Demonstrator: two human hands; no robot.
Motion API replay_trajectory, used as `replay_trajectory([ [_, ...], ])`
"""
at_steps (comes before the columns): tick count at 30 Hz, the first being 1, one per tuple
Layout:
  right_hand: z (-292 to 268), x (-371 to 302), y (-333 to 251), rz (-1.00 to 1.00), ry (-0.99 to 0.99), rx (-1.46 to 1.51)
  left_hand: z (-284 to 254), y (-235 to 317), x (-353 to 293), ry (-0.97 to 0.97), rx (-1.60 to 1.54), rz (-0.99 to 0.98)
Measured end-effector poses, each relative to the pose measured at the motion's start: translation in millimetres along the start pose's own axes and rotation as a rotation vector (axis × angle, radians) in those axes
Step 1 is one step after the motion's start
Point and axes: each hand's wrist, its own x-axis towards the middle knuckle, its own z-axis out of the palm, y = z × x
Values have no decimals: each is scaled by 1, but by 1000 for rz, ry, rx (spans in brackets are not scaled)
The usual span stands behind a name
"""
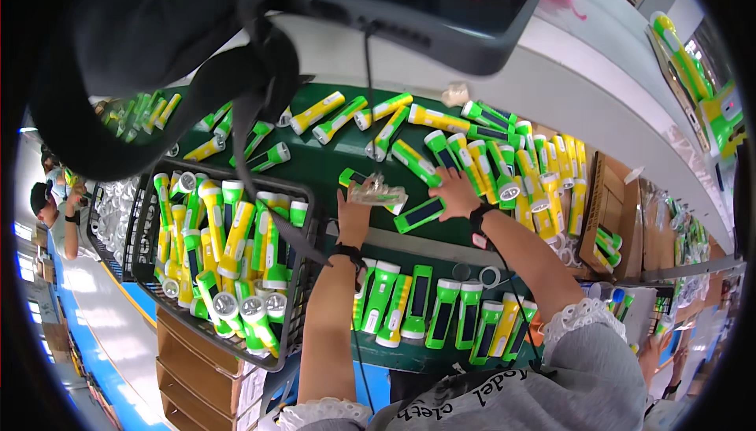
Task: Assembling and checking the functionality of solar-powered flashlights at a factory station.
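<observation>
- The bare left hand [354, 217] is just beside a clear, irregular plastic piece [380, 194] in the middle of the dark green work surface [319, 167]; its fingers are partly hidden, so I cannot tell whether they grip.
- The bare right hand [458, 196] has its fingers spread and bent, the thumb at the right end of a green-and-white cylindrical torch with a dark flat panel [420, 215]; I cannot tell whether the grip is closed.
- That torch lies right of the clear piece. Taking it round the barrel, off the panel, should be steadier than pinching its end.
- A second green-and-white torch [415, 161] lies just beyond, near the right fingertips; lifting cleanly would avoid knocking it.
- A thin black cord [368, 76] hangs on the far side, above the clear piece; keep both hands from snagging it.
- Move the right black wristband [479, 214] gently past the crowded torches at right.
- Low sweeps toward the near side risk toppling the row of green, yellow and white torches [419, 302].
</observation>
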Motion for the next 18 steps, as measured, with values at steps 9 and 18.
replay_trajectory([
  [9,51,-49,-1,567,243,720,-3,4,59,-412,-863,-720],
  [18,109,-11,82,639,512,614,33,132,41,-8,-2204,-1109],
])
